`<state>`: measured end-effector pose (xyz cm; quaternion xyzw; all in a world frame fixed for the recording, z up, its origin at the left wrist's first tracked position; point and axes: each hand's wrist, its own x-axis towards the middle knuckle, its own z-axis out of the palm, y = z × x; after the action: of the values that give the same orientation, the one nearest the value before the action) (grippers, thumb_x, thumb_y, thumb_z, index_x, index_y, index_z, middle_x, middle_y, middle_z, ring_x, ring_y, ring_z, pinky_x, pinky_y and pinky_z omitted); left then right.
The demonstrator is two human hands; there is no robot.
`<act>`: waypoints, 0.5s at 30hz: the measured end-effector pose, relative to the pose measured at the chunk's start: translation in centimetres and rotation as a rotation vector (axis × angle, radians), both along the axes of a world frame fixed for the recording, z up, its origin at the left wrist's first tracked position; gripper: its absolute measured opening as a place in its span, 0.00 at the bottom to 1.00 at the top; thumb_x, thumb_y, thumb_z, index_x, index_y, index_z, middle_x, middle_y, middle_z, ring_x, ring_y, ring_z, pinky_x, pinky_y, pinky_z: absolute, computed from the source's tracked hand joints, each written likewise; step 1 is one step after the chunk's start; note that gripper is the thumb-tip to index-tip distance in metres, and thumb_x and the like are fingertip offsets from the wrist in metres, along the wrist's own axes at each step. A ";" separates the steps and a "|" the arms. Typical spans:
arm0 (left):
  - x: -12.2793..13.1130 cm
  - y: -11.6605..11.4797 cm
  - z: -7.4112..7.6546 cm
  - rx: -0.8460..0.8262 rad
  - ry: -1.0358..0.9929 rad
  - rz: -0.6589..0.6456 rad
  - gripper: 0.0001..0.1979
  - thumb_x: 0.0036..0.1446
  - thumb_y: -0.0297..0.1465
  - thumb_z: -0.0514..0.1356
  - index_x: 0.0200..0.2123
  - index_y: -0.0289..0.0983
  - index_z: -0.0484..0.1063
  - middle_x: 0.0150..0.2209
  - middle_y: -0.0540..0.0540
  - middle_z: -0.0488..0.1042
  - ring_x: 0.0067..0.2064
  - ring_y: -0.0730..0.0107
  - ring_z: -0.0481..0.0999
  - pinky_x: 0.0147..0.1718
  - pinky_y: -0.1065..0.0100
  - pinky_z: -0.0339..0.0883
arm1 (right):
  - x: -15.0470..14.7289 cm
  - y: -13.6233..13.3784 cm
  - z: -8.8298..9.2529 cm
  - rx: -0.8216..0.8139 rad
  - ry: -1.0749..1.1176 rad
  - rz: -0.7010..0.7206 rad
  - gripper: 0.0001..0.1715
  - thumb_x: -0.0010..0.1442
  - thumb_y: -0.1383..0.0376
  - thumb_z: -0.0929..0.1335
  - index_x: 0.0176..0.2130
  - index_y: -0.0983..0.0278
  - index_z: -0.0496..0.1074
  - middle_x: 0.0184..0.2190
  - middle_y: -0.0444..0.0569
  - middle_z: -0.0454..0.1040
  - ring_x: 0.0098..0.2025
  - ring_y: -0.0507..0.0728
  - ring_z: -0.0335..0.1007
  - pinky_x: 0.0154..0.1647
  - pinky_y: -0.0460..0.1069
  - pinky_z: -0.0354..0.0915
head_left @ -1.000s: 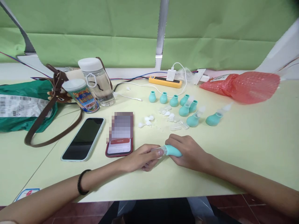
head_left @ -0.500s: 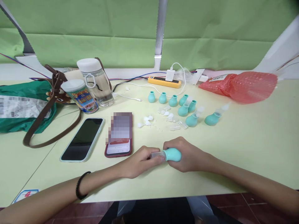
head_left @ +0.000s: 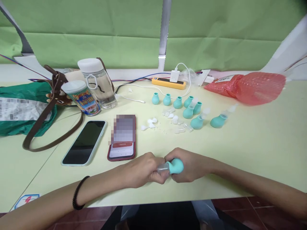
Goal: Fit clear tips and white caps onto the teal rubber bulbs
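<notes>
My right hand [head_left: 189, 164] is closed around a turquoise rubber bulb [head_left: 177, 165]. A clear plastic tube [head_left: 163, 168] sits in the bulb's neck and points left. My left hand [head_left: 148, 169] pinches that tube between thumb and curled fingers, close against my right hand. How deep the tube sits in the neck is hidden. Farther back stand several loose turquoise bulbs [head_left: 167, 100] with open necks. Three bulbs have clear pieces fitted, among them the rightmost bulb [head_left: 217, 121]. White tips [head_left: 151, 123] and loose clear tubes [head_left: 179, 130] lie in front of the bulbs.
On the left lie a black-screened phone [head_left: 84, 143] and a red-cased phone [head_left: 122, 153]. Behind them stand a noodle cup [head_left: 82, 99] and a water bottle [head_left: 102, 86], beside a brown strap [head_left: 35, 148] and green bag [head_left: 48, 124]. A yellow power strip [head_left: 168, 83] and red plastic bag [head_left: 260, 89] lie behind.
Both hands have moved slightly down toward the table's front edge with the bulb and tube. My left fingers have curled more tightly around the tube, and the bulb has tilted.
</notes>
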<state>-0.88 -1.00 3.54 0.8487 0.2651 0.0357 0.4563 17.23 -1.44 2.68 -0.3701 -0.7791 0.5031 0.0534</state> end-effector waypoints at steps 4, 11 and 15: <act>0.0 -0.1 -0.2 0.106 0.010 -0.055 0.08 0.49 0.25 0.50 0.21 0.36 0.52 0.17 0.57 0.48 0.19 0.82 0.45 0.15 0.76 0.41 | 0.1 0.3 0.1 -0.166 0.015 0.039 0.06 0.38 0.73 0.63 0.20 0.66 0.58 0.16 0.36 0.53 0.18 0.43 0.49 0.15 0.39 0.48; -0.1 -0.1 -2.4 0.254 -0.290 0.135 0.05 0.50 0.29 0.52 0.24 0.36 0.56 0.17 0.56 0.50 0.18 0.81 0.51 0.17 0.75 0.44 | 0.2 0.5 1.1 -0.058 0.137 -0.012 0.13 0.44 0.64 0.68 0.31 0.66 0.63 0.23 0.39 0.61 0.23 0.45 0.55 0.21 0.40 0.55; -0.3 -0.3 -2.8 0.124 -0.458 0.334 0.09 0.49 0.34 0.55 0.27 0.37 0.55 0.17 0.58 0.50 0.18 0.80 0.49 0.17 0.76 0.45 | 1.1 1.3 2.1 0.160 0.268 -0.072 0.12 0.48 0.63 0.67 0.34 0.66 0.66 0.27 0.43 0.64 0.29 0.48 0.59 0.30 0.44 0.59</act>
<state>-1.21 -1.28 0.79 0.7893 0.2886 0.3174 0.4393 18.36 -0.14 4.73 -0.3218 -0.7888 0.4823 0.2043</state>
